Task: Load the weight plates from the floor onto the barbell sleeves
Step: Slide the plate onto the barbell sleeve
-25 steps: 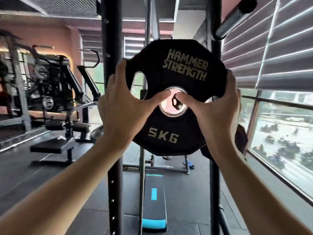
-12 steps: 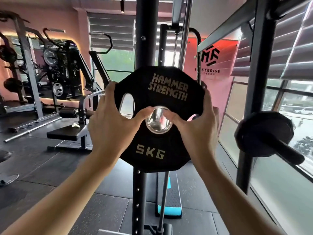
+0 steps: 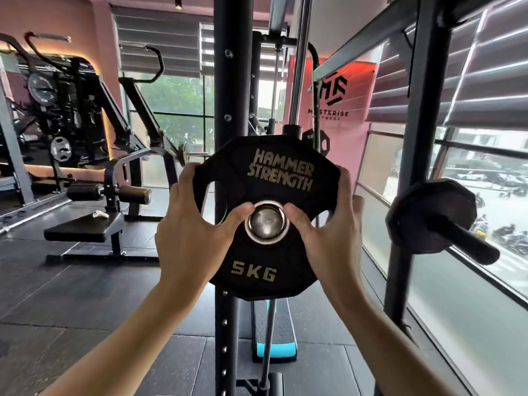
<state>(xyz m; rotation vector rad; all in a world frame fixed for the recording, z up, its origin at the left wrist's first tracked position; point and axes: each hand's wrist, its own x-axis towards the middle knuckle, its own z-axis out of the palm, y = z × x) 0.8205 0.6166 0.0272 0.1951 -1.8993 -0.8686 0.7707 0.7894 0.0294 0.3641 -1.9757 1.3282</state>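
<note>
A black 5 kg weight plate (image 3: 274, 250) marked HAMMER STRENGTH stands upright in front of me. The metal end of the barbell sleeve (image 3: 267, 221) fills its centre hole. My left hand (image 3: 194, 221) grips the plate's left edge, thumb by the hub. My right hand (image 3: 328, 224) grips the right edge, thumb also by the hub. The rest of the bar is hidden behind the plate.
A black rack upright (image 3: 228, 110) rises just behind the plate. On the right, another black plate (image 3: 431, 215) sits on a peg of a second upright (image 3: 420, 138) beside the windows. A padded bench machine (image 3: 85, 227) stands left; a blue-edged step platform (image 3: 275, 332) lies below.
The plate has come down from head height and its centre hole now sits over the sleeve end. My view has tilted down with it.
</note>
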